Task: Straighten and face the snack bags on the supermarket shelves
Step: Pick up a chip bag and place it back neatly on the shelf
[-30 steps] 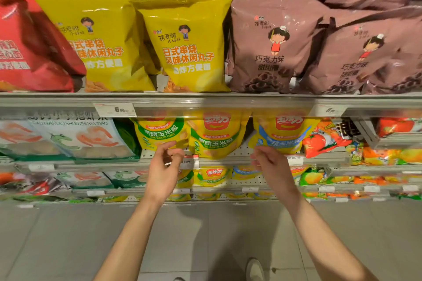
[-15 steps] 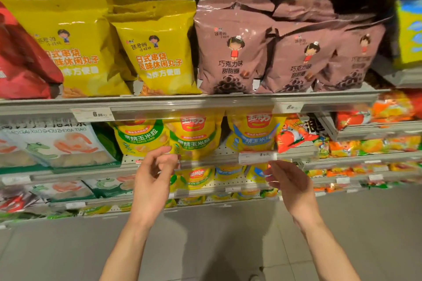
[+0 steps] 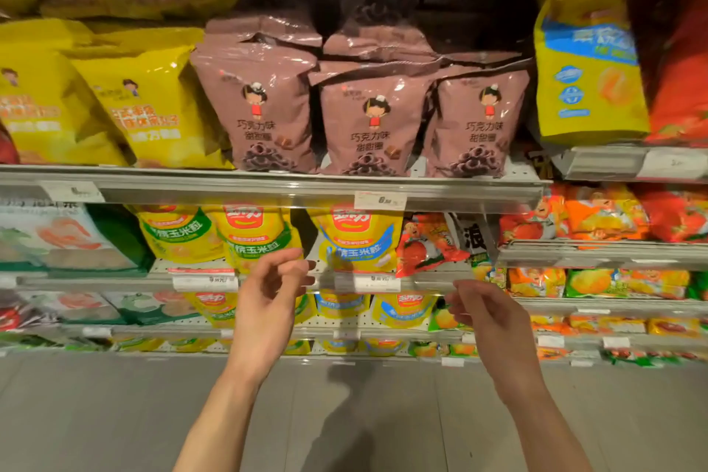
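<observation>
Three brown chocolate-ring snack bags [image 3: 369,119] stand upright side by side on the upper shelf [image 3: 268,184], labels facing out. Yellow snack bags [image 3: 153,107] lean beside them on the left. On the shelf below, yellow corn-snack bags [image 3: 360,238] stand behind a rail, and a red-orange bag [image 3: 425,245] leans tilted to their right. My left hand [image 3: 268,303] hovers in front of that lower shelf's rail, fingers loosely curled and empty. My right hand [image 3: 486,314] is lower right, fingers apart, holding nothing.
A yellow-and-blue bag [image 3: 586,69] and red bags [image 3: 682,61] fill the upper right shelf. White-green prawn-cracker bags [image 3: 57,238] sit lower left. Orange and green small packs [image 3: 597,280] line the right lower shelves. Grey floor [image 3: 344,414] lies below.
The view has shifted right, bringing the brown bags to the centre. Both hands have drawn back from the corn-snack bags and now hover a little lower in front of the shelf rail.
</observation>
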The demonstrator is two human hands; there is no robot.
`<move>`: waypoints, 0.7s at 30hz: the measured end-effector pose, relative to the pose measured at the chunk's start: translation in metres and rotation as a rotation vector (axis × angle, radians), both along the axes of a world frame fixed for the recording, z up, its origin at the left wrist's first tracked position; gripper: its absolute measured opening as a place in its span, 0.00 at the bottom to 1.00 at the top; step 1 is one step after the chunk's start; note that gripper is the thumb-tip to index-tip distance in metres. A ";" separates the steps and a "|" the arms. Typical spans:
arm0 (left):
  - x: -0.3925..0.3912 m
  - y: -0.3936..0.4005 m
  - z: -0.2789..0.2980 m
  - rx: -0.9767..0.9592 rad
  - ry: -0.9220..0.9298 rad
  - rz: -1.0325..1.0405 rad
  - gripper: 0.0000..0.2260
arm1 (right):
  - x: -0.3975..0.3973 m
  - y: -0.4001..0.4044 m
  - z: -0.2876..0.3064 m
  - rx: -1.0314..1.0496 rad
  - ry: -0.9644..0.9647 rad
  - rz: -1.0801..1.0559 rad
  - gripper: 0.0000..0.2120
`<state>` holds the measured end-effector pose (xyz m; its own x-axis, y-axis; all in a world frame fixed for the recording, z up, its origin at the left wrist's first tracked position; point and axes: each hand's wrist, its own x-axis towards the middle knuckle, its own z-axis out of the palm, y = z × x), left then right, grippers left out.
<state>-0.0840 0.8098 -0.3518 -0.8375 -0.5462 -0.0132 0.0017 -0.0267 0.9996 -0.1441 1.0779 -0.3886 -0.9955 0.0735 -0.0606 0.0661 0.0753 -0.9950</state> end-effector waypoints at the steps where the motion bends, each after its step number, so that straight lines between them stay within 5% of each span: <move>1: -0.003 0.006 0.001 -0.009 0.001 -0.009 0.06 | -0.001 0.007 0.001 -0.008 -0.003 -0.004 0.08; 21: -0.063 0.039 -0.035 0.024 -0.010 -0.131 0.06 | -0.034 0.053 0.011 0.049 -0.001 -0.120 0.07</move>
<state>-0.1474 0.8485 -0.3864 -0.9013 -0.4319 -0.0339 -0.0135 -0.0503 0.9986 -0.1786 1.1308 -0.3775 -0.9792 0.1953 -0.0553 0.0790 0.1155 -0.9902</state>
